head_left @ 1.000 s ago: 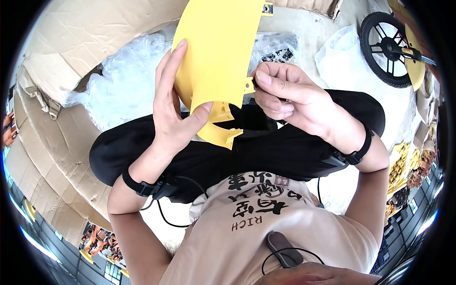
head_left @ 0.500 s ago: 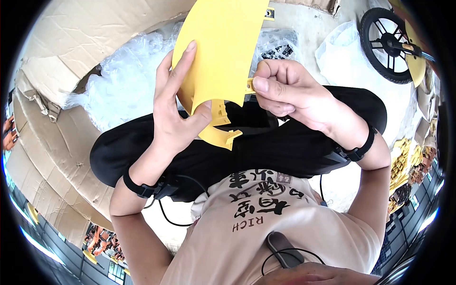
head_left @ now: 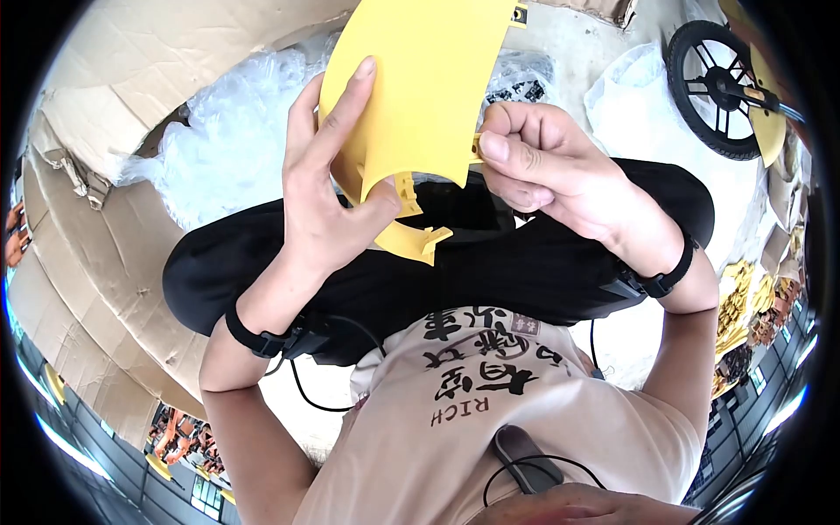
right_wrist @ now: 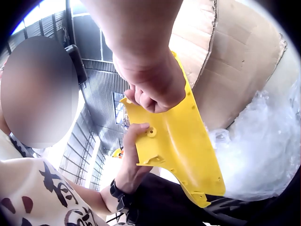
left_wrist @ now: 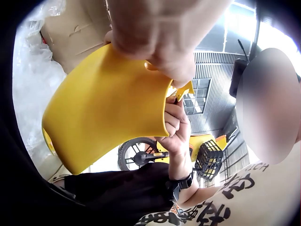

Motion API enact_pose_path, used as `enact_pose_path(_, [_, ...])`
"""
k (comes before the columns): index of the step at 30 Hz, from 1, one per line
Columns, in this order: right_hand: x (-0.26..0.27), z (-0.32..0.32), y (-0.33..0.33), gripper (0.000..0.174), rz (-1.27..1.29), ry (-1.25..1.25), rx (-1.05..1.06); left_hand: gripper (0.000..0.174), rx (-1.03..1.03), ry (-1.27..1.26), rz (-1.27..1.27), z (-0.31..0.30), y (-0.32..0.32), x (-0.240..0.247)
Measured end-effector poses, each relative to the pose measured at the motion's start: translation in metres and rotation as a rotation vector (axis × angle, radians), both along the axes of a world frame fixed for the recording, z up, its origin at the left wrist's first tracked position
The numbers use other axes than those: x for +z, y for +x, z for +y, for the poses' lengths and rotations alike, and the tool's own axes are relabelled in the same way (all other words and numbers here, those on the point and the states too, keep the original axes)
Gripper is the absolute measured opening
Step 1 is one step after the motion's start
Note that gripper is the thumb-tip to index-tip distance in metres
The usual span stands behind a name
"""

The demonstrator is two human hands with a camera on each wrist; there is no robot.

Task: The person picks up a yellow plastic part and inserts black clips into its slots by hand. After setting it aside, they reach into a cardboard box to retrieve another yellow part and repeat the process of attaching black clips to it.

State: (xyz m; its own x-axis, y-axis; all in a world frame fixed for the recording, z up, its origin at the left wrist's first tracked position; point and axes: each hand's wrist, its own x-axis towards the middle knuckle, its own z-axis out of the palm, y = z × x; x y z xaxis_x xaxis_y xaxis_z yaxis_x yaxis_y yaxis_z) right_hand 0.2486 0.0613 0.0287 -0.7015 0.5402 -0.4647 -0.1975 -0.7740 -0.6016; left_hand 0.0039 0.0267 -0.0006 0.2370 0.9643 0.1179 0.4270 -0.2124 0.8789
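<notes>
A curved yellow plastic shell [head_left: 411, 96] is held up over the lap. My left hand [head_left: 319, 179] grips its lower left side, thumb inside the notched end and fingers spread over the outer face. At the right edge, thumb and forefinger of my right hand [head_left: 551, 166] pinch a small black clip, mostly hidden, at a side tab [head_left: 477, 147]. A dark sliver of the clip [left_wrist: 176, 100] shows by the fingers in the left wrist view. Another tab [head_left: 519, 15] higher on that edge carries a black clip. The right wrist view shows the shell's ribbed inside [right_wrist: 178, 141].
Crumpled clear plastic wrap [head_left: 227, 140] lies beyond the left knee, beside large cardboard sheets [head_left: 105, 289]. A clear bag of small black parts [head_left: 521, 83] rests on the floor behind the shell. A black spoked wheel [head_left: 717, 87] stands at the far right.
The right thumb has closed over the side tab and now covers most of it. Both hands and the shell have shifted slightly, the shell's lower right corner swinging to the right.
</notes>
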Motion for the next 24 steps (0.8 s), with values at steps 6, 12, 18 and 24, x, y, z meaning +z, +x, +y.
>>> enact_pose_path(6, [0.003, 0.002, 0.0, 0.02, -0.01, -0.081, -0.065, 0.081, 0.013, -0.062, 0.009, 0.004, -0.001, -0.003])
enact_pose_path(12, [-0.001, 0.004, 0.004, 0.018, 0.191, -0.216, -0.105, 0.079, 0.036, -0.076, -0.125, 0.005, -0.002, -0.006])
enact_pose_path(18, [-0.007, -0.005, 0.0, 0.018, 0.173, -0.077, -0.055, 0.078, 0.029, -0.278, -0.351, 0.001, 0.005, -0.003])
enact_pose_path(24, [-0.007, -0.008, -0.001, 0.031, 0.033, 0.157, -0.034, 0.078, -0.012, -0.274, -0.394, -0.002, 0.005, -0.006])
